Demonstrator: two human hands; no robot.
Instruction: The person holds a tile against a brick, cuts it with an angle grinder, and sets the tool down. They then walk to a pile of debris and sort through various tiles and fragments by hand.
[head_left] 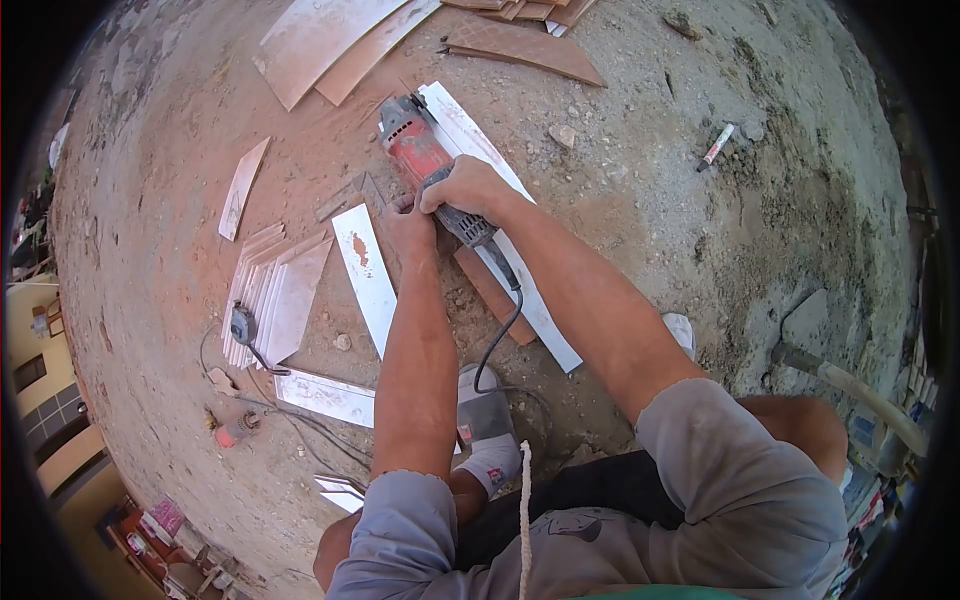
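Note:
A red and grey angle grinder (418, 155) lies over a long white tile strip (535, 305) on the dusty ground, its head toward the strip's far end. My right hand (468, 188) is wrapped over the rear of the grinder's body. Against the tool's left side, my left hand (410, 225) has its fingers curled in and touching the body; its fingertips are partly hidden. The grinder's disc is hard to make out. From its back end, a black cord (500, 335) runs down past my shoe. A brown tile piece (495, 295) sits under the white strip.
Stacked tile pieces (290, 290) lie at left, with a black plug (242, 325) on them. Another white strip (362, 255) lies by my left forearm. Larger tiles (330, 40) are at the top. A marker (715, 147) lies right; a shovel-like tool (850, 385) lies far right.

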